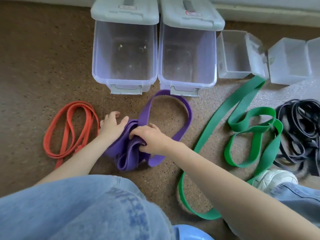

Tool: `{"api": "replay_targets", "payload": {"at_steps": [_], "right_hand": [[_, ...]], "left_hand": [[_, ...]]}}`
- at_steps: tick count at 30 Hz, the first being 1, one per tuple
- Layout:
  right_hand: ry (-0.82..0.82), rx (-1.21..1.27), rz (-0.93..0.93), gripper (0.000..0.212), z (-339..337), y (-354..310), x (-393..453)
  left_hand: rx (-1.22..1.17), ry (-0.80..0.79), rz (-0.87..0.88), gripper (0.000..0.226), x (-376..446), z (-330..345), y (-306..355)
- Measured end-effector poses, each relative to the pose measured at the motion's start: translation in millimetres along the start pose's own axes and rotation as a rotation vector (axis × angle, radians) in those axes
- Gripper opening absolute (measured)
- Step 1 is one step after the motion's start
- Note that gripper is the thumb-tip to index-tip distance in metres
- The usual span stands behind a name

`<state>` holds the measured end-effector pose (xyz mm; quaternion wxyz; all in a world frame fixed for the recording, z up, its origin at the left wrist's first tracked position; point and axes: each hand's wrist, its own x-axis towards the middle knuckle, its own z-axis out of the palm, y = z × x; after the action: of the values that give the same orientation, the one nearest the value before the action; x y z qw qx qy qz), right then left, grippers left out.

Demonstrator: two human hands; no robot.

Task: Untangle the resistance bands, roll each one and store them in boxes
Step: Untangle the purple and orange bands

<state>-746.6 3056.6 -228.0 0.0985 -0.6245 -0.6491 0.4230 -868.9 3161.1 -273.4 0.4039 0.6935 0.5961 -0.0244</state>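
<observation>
Purple band: wide flat purple rubber resistance band [186, 110] lies on the speckled brown floor [43, 66], just in front of the two large boxes; its near part is bunched into loose folds, its far part is an open loop touching the latch of the right-hand box.
Left hand: left hand [112, 125] rests on the left side of the folds, fingers [115, 115] spread and slightly bent, steadying rather than pinching.
Right hand: right hand [152, 139] has its fingers [138, 135] curled into the folds, gripping several layers at once.
Handling: soft, limp and stretchy by the look of it, light, probably grippy against itself, so layers may drag and twist; best taken at one flat end, pressed flat, then rolled toward the loop.
Step in hand: gathering the purple band; the roll looks uneven and not yet tight.
Boxes: two large clear plastic boxes with grey hinged lids [124, 54] stand open at the far edge of the floor; two small clear plastic boxes [233, 54] stand open to their right.
Other bands: narrow red rubber band [69, 130] lies looped to the left; broad green rubber band [242, 118] sprawls to the right; thin black bands [301, 129] are heaped at the right edge, still tangled.
</observation>
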Motion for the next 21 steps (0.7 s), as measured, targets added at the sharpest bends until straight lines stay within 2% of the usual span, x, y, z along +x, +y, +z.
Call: {"api": "replay_targets", "payload": {"at_steps": [2,4,5,7,10,13,15,17,19,21], "right_hand": [[-0.015,-0.146,0.057,0.050,-1.7,9.9,3.8],[0.030,-0.278,0.025,0.050,-7.2,19.1,4.9],[0.057,-0.376,0.009,0.050,-8.6,22.4,3.9],[0.137,-0.557,0.009,0.054,-4.4,24.9,-1.5],[0.228,-0.636,0.053,0.062,10.5,20.6,-9.7],[0.189,-0.522,0.119,0.093,11.8,22.7,-18.4],[0.156,-0.273,0.151,0.109,-2.6,30.4,-30.8],[0.264,-0.030,0.254,0.103,-17.5,44.0,-44.6],[0.414,0.111,0.511,0.084,-22.2,57.9,-54.1],[0.448,0.235,0.789,0.075,-14.4,64.6,-50.9]], "left_hand": [[-0.006,-0.053,-0.023,0.051,-2.8,-10.8,0.1],[-0.237,-0.293,-0.038,0.061,-12.4,-17.4,-2.4],[-0.285,-0.415,-0.025,0.080,-21.9,-17.6,-3.6],[-0.177,-0.571,0.011,0.111,-40.3,-15.5,-6.1],[0.081,-0.550,0.049,0.104,-44.2,-7.4,-12.1],[0.217,-0.460,0.095,0.092,-36.5,-12.6,-14.2],[0.214,-0.459,0.101,0.087,-31.7,-22.0,-20.0],[0.192,-0.464,0.076,0.085,-26.2,-30.0,-23.9],[0.167,-0.430,0.044,0.083,-24.9,-29.4,-19.9],[0.159,-0.358,0.033,0.072,-25.8,-22.3,-15.0]]}}
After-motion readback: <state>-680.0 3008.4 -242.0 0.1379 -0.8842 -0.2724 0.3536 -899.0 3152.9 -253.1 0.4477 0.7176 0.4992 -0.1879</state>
